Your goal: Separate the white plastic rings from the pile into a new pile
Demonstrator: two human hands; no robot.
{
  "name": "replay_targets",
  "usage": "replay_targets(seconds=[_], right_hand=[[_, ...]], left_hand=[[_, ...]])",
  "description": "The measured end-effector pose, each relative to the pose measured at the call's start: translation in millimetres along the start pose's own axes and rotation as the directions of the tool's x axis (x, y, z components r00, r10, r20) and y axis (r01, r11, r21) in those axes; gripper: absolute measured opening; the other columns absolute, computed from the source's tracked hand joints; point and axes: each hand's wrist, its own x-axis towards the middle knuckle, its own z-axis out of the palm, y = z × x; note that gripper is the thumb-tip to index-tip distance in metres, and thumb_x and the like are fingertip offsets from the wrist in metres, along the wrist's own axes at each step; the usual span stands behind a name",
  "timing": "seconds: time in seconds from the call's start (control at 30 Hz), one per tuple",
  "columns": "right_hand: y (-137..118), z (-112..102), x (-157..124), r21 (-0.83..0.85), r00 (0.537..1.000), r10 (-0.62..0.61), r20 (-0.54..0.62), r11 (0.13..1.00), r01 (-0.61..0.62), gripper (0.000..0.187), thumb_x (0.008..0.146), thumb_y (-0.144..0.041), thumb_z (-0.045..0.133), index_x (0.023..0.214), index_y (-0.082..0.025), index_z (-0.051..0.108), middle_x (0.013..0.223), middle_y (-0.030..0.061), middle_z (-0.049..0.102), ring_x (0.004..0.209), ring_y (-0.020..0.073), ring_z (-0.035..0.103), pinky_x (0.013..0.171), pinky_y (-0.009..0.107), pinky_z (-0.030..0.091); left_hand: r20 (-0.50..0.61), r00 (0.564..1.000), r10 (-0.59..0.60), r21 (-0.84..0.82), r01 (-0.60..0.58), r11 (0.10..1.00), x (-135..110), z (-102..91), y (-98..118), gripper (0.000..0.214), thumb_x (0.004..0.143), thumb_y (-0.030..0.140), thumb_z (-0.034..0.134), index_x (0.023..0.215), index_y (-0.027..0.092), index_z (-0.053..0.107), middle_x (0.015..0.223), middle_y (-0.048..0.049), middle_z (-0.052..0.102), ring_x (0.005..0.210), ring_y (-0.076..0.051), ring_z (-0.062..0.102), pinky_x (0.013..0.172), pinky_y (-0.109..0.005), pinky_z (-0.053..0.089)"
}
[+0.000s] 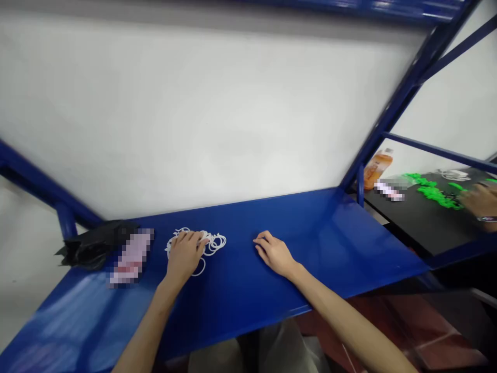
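My left hand (186, 251) lies over a loose pile of white cord loops (215, 242) on the blue surface, palm down. Its fingers spread across the loops, and the thumb stands apart at the right side. A single white loop (199, 268) sticks out just below that hand. To the right, my right hand (274, 254) rests on the bare blue surface, away from the cords. Its fingers are loosely bent with gaps between them, and nothing shows in them.
A black plastic bag (97, 243) and a blurred pink item (132, 257) lie left on the blue board (240, 290). Blue metal bars (388, 116) frame both sides before a white wall. Rightward, a black table (411, 220) holds green pieces (435, 194), an orange bottle (377, 168) and another person's hand (479, 199).
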Motion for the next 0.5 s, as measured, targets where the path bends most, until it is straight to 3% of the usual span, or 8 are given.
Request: replay_targets(seconds=[0.17, 0.37, 0.5], right_hand=[[-2, 4, 1, -0.047, 0.999, -0.028, 0.039, 0.998, 0.030, 0.021, 0.102, -0.023, 0.046, 0.110, -0.017, 0.065, 0.111, 0.0110, 0.063, 0.095, 0.0183, 0.065, 0.085, 0.033, 0.056], [-4, 2, 2, -0.052, 0.997, -0.013, 0.072, 0.999, 0.017, 0.021, 0.103, -0.023, 0.046, 0.105, -0.016, 0.066, 0.111, 0.0110, 0.064, 0.095, 0.0183, 0.063, 0.086, 0.032, 0.054], [-4, 2, 2, -0.053, 0.997, -0.019, 0.069, 0.998, 0.022, 0.022, 0.103, -0.023, 0.046, 0.103, -0.016, 0.066, 0.109, 0.0100, 0.065, 0.094, 0.0183, 0.062, 0.086, 0.032, 0.053]], left_hand=[[0.056, 0.998, 0.002, -0.028, 0.000, 1.000, 7, -9.6, -9, 0.030, 0.094, 0.043, 0.048, 0.094, 0.024, 0.072, 0.103, -0.0072, 0.074, 0.103, -0.029, 0.058, 0.086, -0.041, 0.041], [-0.036, 0.998, -0.052, 0.028, 0.053, 0.998, 9, -16.6, -4, 0.035, 0.094, 0.044, 0.048, 0.099, 0.024, 0.075, 0.101, -0.0067, 0.076, 0.103, -0.030, 0.058, 0.087, -0.043, 0.040], [0.052, 0.998, -0.035, -0.009, 0.035, 0.999, 2, -14.9, -3, 0.035, 0.093, 0.045, 0.048, 0.102, 0.026, 0.076, 0.105, -0.0053, 0.077, 0.107, -0.030, 0.059, 0.087, -0.042, 0.042]])
